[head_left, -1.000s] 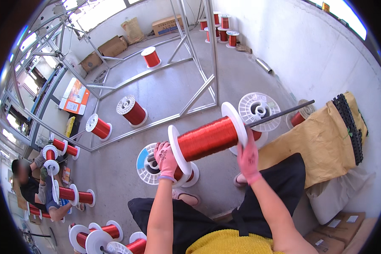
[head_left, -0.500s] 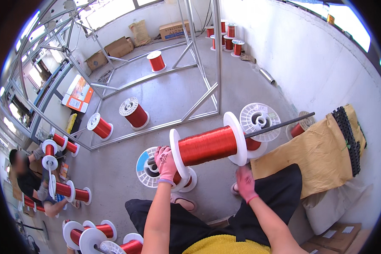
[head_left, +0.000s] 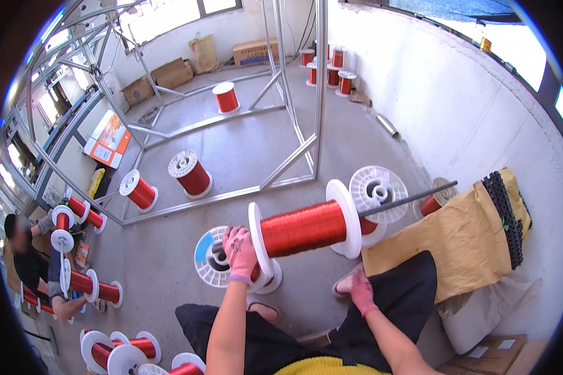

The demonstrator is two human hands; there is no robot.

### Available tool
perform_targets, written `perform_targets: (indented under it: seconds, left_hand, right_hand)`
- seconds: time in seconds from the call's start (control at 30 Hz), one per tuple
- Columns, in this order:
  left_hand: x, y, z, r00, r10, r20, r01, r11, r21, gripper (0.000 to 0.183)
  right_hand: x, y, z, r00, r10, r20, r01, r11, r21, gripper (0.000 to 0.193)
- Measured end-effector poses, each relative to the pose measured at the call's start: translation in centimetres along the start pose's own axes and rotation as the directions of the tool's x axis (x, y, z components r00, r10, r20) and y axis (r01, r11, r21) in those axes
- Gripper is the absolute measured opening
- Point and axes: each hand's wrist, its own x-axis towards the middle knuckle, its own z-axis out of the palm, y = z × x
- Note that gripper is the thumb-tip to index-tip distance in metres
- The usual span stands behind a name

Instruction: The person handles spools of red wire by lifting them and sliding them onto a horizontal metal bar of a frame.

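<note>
Gloved left hand (head_left: 239,251) grips the dark rod (head_left: 413,198) left of a red spool (head_left: 303,229); right hand (head_left: 362,292), empty, hangs loosely open.

Glossy red wire (head_left: 303,229) fills the spool between white flanges (head_left: 345,219), with a dark grey rod (head_left: 413,198). Pink gloves (head_left: 362,291) cover both hands (head_left: 239,251). The trousers (head_left: 400,287) are black, the top (head_left: 319,367) yellow.
</note>
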Motion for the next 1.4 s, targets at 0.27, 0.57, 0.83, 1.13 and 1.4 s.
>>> perform_targets:
  seconds: [0.27,0.57,0.83,1.13,1.4]
  left_hand:
    - [0.4,-1.7,-0.5,0.996,0.02,-0.091,-0.019,1.0,0.021,0.023]
    - [0.2,-2.1,-0.5,0.987,0.042,-0.156,-0.041,0.999,0.014,0.022]
    - [0.6,-0.9,-0.6,0.997,-0.008,-0.081,0.008,1.0,0.004,0.021]
    - [0.3,-1.8,-0.9,0.994,-0.004,-0.106,0.008,0.999,0.037,0.022]
    - [0.0,-2.4,-0.2,0.986,-0.024,-0.165,0.035,0.997,0.063,0.023]
  right_hand:
    - [12.2,-10.8,-21.7,0.849,0.104,-0.517,0.345,0.633,0.693,0.044]
    - [8.5,-6.9,-16.8,0.848,0.052,-0.527,0.31,0.758,0.574,0.042]
    - [3.3,-6.2,-9.4,0.977,0.159,0.14,-0.211,0.808,0.551,0.043]
    - [10.9,-10.5,-21.4,0.86,0.087,-0.503,0.315,0.685,0.657,0.042]
    - [7.4,-5.7,-13.2,0.919,0.131,-0.373,0.182,0.696,0.695,0.046]
